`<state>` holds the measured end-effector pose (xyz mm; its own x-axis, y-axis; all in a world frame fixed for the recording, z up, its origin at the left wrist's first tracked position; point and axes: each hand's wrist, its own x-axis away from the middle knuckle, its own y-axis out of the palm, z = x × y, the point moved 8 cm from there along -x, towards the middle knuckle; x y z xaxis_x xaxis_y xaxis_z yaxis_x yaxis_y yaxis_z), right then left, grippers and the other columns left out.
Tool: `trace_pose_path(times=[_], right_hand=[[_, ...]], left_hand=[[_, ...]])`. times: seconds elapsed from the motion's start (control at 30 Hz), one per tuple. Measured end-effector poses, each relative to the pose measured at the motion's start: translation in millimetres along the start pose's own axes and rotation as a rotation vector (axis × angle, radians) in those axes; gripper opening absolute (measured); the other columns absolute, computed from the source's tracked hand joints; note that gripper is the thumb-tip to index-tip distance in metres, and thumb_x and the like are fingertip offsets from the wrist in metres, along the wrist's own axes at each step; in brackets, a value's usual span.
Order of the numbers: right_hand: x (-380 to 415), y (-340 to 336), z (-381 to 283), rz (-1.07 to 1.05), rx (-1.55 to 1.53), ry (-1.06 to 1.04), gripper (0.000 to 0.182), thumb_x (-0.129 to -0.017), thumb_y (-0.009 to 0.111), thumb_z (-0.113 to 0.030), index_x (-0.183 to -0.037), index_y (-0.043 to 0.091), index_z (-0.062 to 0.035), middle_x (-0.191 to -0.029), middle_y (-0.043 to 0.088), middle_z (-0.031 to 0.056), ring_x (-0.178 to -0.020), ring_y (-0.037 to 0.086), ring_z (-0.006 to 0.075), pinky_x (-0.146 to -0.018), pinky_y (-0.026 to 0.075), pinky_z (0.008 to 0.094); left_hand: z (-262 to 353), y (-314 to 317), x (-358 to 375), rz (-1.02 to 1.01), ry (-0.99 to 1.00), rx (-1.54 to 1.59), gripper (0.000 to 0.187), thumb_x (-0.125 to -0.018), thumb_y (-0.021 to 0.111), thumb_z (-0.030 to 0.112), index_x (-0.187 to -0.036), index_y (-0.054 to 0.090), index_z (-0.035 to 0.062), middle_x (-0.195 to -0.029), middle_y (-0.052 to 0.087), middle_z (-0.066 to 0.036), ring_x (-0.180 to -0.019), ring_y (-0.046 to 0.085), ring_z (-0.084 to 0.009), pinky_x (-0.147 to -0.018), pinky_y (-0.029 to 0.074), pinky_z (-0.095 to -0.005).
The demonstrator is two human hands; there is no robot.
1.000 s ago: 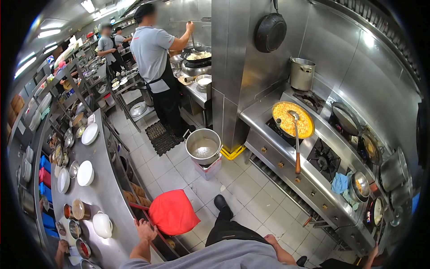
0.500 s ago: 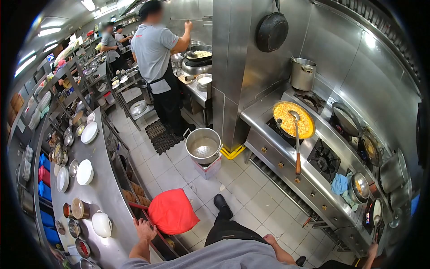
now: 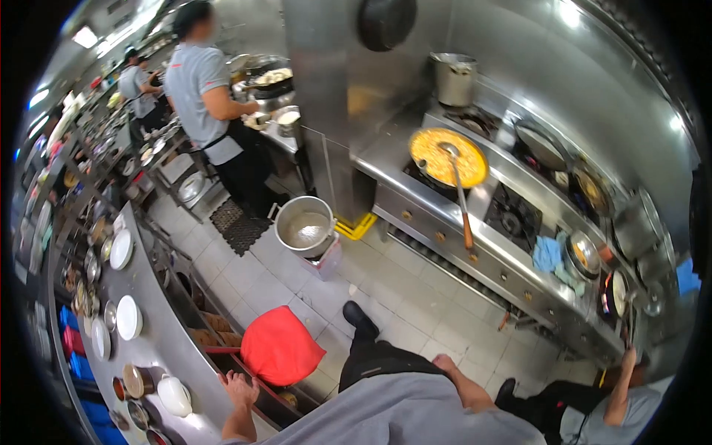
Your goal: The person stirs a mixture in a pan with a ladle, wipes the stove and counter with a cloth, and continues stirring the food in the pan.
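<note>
At the edge of the steel counter (image 3: 159, 326), my left hand (image 3: 239, 389) has its fingers spread and grips no object. A red, cloth-like cover (image 3: 280, 347) is just beyond that hand, over something I cannot make out. My right hand (image 3: 445, 363) hangs beside my thigh, its fingers mostly hidden. Nearest my left hand on the counter are a white lidded pot (image 3: 174, 395) and a brown container (image 3: 138, 380). White bowls (image 3: 129, 317) stand farther along.
A large metal pot (image 3: 305, 225) stands on a support on the floor ahead. On the right stove, a pan of yellow-orange food (image 3: 430, 159) holds a wooden-handled ladle (image 3: 461, 200). One co-worker (image 3: 200, 89) stands at the far stove; another (image 3: 623, 404) works at lower right.
The view has swung right, so the scene sits farther left. The co-worker at the far stove has lowered a raised arm. More of the lower-right co-worker shows. My left hand stays at the counter edge.
</note>
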<state>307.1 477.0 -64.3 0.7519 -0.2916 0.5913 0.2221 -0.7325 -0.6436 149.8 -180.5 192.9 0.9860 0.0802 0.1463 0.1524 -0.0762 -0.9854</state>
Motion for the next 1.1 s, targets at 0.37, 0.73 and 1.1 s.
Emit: trace_pose_path(times=[0.37,0.73,1.1], right_hand=[[11.1,-2.1,-0.2,-0.021,-0.078,0.166,0.029,-0.066,0.062,-0.029,-0.081,0.067,-0.0051,-0.078,0.066,0.0132,-0.074,0.063,0.0243,-0.067,0.050,0.0334],[11.3,-5.1,-0.1,-0.013,-0.096,0.173,0.030,-0.065,0.063,-0.029,-0.082,0.067,-0.0046,-0.082,0.066,0.0152,-0.077,0.064,0.0259,-0.070,0.050,0.0342],[16.2,-3.6,-3.4,-0.014,-0.116,0.128,0.024,-0.065,0.058,-0.024,-0.078,0.067,-0.0059,-0.074,0.065,0.0153,-0.069,0.064,0.0261,-0.065,0.050,0.0350]], left_hand=[[4.4,5.6,-0.9,0.057,0.043,0.022,0.034,-0.074,0.057,0.035,-0.081,0.064,0.0023,-0.092,0.062,-0.010,-0.115,0.041,-0.0275,-0.109,0.005,-0.0502],[-1.5,14.5,-2.9,0.051,0.022,0.017,0.032,-0.073,0.058,0.034,-0.080,0.064,0.0032,-0.091,0.062,-0.009,-0.114,0.042,-0.0268,-0.109,0.005,-0.0501],[-1.6,15.2,-4.3,0.003,0.008,0.019,0.030,-0.073,0.058,0.033,-0.080,0.064,0.0042,-0.091,0.062,-0.009,-0.116,0.041,-0.0266,-0.109,0.005,-0.0488]])
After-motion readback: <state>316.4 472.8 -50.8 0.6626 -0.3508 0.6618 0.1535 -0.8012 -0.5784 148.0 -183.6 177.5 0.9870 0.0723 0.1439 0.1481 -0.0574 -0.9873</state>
